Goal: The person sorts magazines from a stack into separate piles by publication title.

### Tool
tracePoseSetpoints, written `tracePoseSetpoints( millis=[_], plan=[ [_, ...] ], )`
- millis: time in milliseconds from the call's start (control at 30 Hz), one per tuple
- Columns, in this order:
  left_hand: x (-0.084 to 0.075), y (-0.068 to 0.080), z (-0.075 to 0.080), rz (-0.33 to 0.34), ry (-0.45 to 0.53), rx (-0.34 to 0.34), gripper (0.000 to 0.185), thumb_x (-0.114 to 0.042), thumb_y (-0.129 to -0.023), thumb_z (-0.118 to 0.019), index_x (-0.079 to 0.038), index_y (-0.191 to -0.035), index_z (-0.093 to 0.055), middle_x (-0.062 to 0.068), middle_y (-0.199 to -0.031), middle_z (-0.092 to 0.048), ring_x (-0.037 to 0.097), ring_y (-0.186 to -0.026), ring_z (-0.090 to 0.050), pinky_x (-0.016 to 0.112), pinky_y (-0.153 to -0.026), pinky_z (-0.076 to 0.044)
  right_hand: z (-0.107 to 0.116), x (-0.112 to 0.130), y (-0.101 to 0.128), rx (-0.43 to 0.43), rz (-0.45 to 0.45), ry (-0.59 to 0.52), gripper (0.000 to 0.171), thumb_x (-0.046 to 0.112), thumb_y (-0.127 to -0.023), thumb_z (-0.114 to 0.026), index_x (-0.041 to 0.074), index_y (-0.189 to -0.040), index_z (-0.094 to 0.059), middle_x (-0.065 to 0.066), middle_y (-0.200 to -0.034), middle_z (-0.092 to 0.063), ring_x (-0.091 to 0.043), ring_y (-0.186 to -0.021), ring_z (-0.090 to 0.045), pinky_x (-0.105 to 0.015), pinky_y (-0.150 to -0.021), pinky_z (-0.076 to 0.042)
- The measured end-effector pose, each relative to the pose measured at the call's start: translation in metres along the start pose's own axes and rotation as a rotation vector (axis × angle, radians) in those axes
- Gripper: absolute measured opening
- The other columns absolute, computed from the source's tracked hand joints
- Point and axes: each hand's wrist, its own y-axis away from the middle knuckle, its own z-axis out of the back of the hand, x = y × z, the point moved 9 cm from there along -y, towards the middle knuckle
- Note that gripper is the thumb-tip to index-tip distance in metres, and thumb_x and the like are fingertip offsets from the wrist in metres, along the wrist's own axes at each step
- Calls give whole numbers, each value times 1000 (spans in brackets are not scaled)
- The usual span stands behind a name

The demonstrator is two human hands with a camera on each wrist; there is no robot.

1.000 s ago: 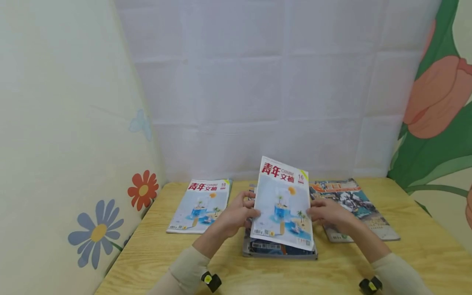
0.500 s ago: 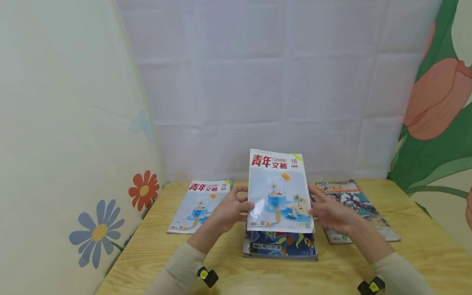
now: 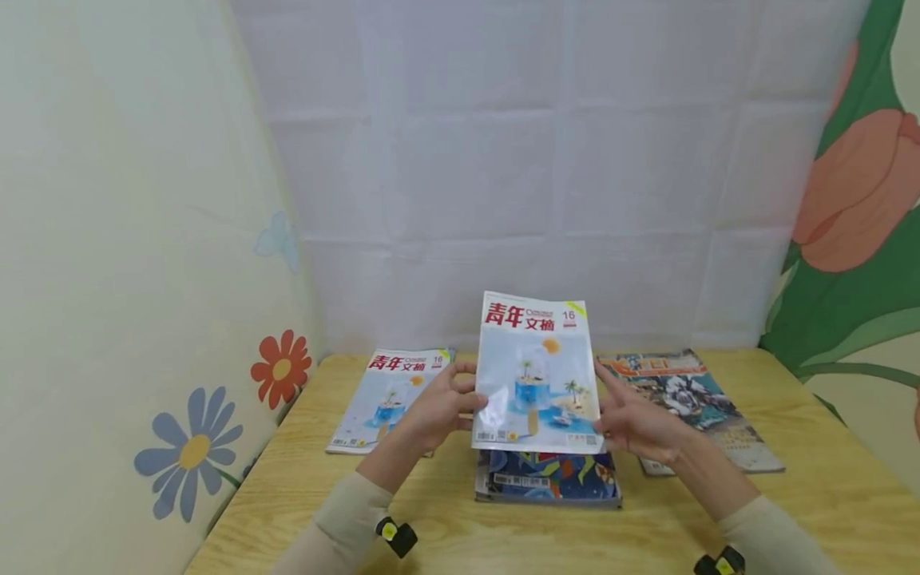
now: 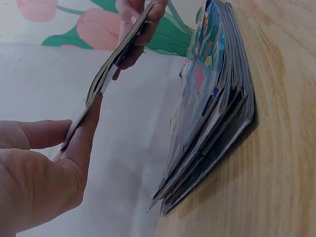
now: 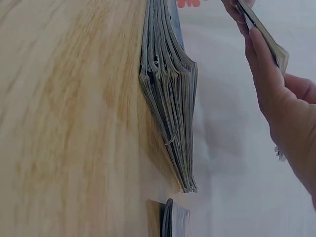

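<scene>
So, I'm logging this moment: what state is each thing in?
Held magazine: closed, tilted, raised off the table
Middle stack: closed magazines, piled
Left magazine: closed, cover up, partly hidden
Right magazine: closed, cover up, partly hidden
Left hand: pinching the held magazine
Right hand: pinching the opposite edge

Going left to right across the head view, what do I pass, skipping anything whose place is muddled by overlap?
Blue wall flower, red wall flower, left lying magazine, held magazine, right lying magazine, pink wall tulip.

stack [image 3: 568, 477] — partly hidden behind magazine [image 3: 535, 375], sleeves [image 3: 346, 511] cropped
</scene>
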Motion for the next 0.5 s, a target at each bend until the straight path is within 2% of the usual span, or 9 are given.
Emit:
tracePoseSetpoints(
  millis=[167,300,400,500],
  plan=[
    [2,3,5,17,15,-17,55,1,-95,-63,-7,-141,-34,21,-128,-63,35,-101,-68,42,-72,-58,-4,-2,-4,19,-7,-16,111,-24,-92,-36,51,-158,13,-31,-150,-38,-55,-126,-49,-55,-96,-49],
    [0,2,9,18,20,-21,56,1,-97,-62,-6,-144,-31,22,-130,-62,34,-100,-68,42,-72,-58,-8,3,-8,39,1,4,108,-23,-94,-35,48,-159,13,-32,-150,-39,-50,-122,-55,-40,-83,-57],
    [-4,1,13,10,14,-30,56,-1,-98,-62,-6,-144,-31,22,-131,-60,33,-101,-67,43,-73,-58,-8,7,-13,12,0,22,107,-22,-94,-38,48,-160,8,-31,-151,-39,-45,-117,-59,-31,-72,-55],
    [-5,2,18,14,17,-44,55,0,-97,-62,-6,-143,-32,23,-132,-59,33,-101,-66,44,-75,-58,-9,8,-18,-20,-6,23,108,-22,-93,-41,50,-160,3,-30,-152,-37,-43,-116,-60,-32,-73,-56]
  ],
)
